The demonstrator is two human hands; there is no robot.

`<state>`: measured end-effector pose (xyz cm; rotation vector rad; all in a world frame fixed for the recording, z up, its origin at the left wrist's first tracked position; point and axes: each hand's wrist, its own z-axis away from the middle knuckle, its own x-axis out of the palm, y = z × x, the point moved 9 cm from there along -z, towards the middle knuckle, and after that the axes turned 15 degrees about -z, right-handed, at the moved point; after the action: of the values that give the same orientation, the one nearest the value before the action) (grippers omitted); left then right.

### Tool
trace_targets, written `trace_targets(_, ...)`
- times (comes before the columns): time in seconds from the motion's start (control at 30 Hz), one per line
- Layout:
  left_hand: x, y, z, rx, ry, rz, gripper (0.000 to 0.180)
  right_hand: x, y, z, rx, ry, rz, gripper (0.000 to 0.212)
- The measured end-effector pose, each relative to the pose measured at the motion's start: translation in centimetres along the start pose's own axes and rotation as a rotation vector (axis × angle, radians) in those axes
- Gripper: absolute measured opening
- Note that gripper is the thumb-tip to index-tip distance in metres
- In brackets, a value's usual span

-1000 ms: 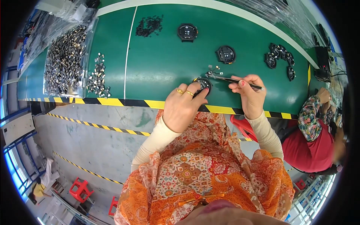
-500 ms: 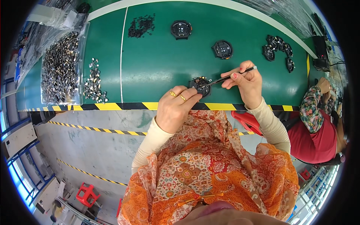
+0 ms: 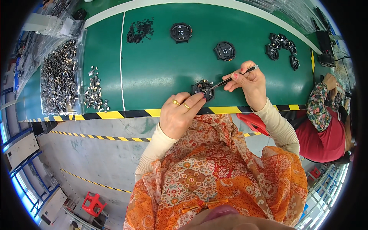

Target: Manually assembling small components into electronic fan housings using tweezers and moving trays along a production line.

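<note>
Near the front edge of the green table lies a round black watch case [image 3: 197,88] with small electronic parts inside. My left hand [image 3: 177,115], with two gold rings, is closed on its left and near side, a fingertip reaching over the case. Between the thumb and fingers of my right hand [image 3: 251,86] is a pair of dark tweezers [image 3: 234,78], slanting down to the left. Their tips are at the inside of the case; whether they pinch a part is too small to tell.
Farther back lie two more black watch cases [image 3: 181,32] [image 3: 224,51] and a heap of small black rings [image 3: 140,30]. At left are a clear tray [image 3: 81,73] of small parts and loose parts [image 3: 93,90]. Several cases [image 3: 283,42] cluster at right, near another person's flowered sleeve [image 3: 317,102].
The view has shifted slightly. My left fingertip reaches a little farther over the watch case, and the case looks slightly turned. The tweezers' tips stay at the case.
</note>
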<state>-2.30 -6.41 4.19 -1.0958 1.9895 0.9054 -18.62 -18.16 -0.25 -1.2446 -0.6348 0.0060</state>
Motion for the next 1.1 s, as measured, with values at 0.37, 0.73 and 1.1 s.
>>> trace_targets(0.37, 0.0, 0.4, -0.4, 0.102, -0.108, -0.069, 0.039, 7.7, -5.3, 3.3, -0.507, -0.36, 1.079, 0.039)
trace_targets(0.73, -0.1, 0.6, 0.0, 0.121, -0.063, -0.041, 0.043, 6.3, -1.9, 5.6, -0.548, -0.302, 1.388, 0.05)
trace_targets(1.1, 0.2, 1.1, -0.5, 0.171, -0.052, -0.098, 0.035, -4.1, -8.1, 1.5, -0.613, 0.216, 1.588, 0.042)
